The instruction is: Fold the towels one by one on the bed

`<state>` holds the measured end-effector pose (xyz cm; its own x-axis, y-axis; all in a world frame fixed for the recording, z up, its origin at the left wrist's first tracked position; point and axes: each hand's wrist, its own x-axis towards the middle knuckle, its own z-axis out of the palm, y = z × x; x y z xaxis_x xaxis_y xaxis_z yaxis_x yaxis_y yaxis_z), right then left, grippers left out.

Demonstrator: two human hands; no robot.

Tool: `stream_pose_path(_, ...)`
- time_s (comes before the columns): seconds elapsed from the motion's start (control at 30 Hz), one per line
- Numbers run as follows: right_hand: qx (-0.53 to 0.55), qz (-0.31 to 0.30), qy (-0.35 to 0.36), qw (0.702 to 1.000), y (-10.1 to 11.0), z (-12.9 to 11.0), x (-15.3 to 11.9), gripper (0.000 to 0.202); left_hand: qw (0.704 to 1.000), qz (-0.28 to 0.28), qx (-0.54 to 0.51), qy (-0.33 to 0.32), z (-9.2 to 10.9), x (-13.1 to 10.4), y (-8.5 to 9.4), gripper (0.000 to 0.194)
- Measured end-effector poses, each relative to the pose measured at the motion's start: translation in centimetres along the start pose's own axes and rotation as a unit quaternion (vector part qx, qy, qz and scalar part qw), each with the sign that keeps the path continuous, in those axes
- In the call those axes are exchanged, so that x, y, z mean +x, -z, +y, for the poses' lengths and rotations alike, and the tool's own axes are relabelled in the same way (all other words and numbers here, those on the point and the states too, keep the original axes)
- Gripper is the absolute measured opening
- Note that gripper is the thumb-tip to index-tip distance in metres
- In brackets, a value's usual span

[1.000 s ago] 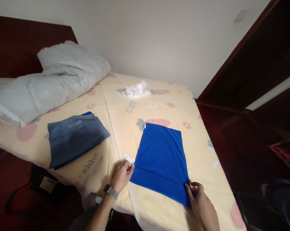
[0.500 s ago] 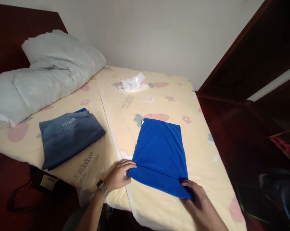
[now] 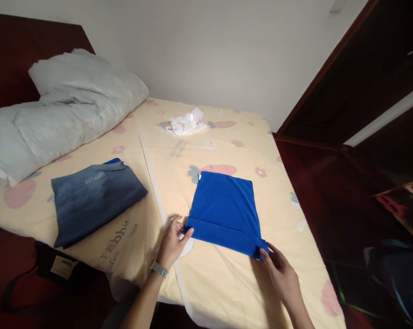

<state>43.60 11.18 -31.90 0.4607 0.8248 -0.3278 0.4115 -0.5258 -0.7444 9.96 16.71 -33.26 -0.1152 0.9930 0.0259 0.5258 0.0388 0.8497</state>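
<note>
A blue folded garment, with a small white tag at its far left corner, lies flat on the bed. Its near edge is turned over into a wide band. My left hand, with a watch strap on the wrist, is closed on the left end of that band. At the opposite end, my right hand pinches the near right corner between thumb and fingers. To the left lies a folded grey-blue shirt with pale lettering, and some blue fabric shows from under it.
A crumpled white plastic bag sits farther back on the patterned bed sheet. A grey quilt is heaped by the dark headboard. A black bag is on the floor at left. The bed's right edge drops to dark floor.
The near edge of the blue garment has been folded farther over, away from me, so the piece is shorter. Both hands moved forward with it. The view shifted slightly.
</note>
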Motion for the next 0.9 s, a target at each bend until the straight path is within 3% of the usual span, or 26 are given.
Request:
stream_pose_path(0.13, -0.043, 0.023, -0.004, 0.999, 0.1, -0.2, 0.0, 0.079, 0.988, 0.021, 0.145, -0.051, 0.7, 0.5, -0.2, 0.032)
stream_pose_path(0.4, -0.084, 0.009, -0.033, 0.996, 0.5, -0.9, 0.2, 0.061, 0.946, 0.018, 0.32, -0.043, 2.5, 0.9, -1.1, 0.041)
stream_pose_path(0.5, -0.087, 0.004, -0.042, 0.995, 0.5, -1.1, 0.3, 0.058, 0.962, 0.012, 0.272, -0.034, 2.4, 0.6, -1.2, 0.038)
stream_pose_path(0.6, -0.106, -0.008, -0.068, 0.992, 0.0, -1.4, 0.4, 0.059, 0.992, 0.005, 0.13, 0.007, 1.7, 0.5, -1.4, 0.034)
stream_pose_path(0.7, -0.126, -0.011, -0.068, 0.99, -0.6, -2.0, 0.3, 0.062, 0.999, 0.01, 0.025, 0.026, 0.8, 0.5, -1.6, 0.042)
stream_pose_path(0.9, -0.112, 0.014, -0.016, 0.993, -0.1, -2.3, -0.5, 0.054, 1.0, -0.014, 0.004, 0.01, 1.2, 0.3, -0.7, 0.036)
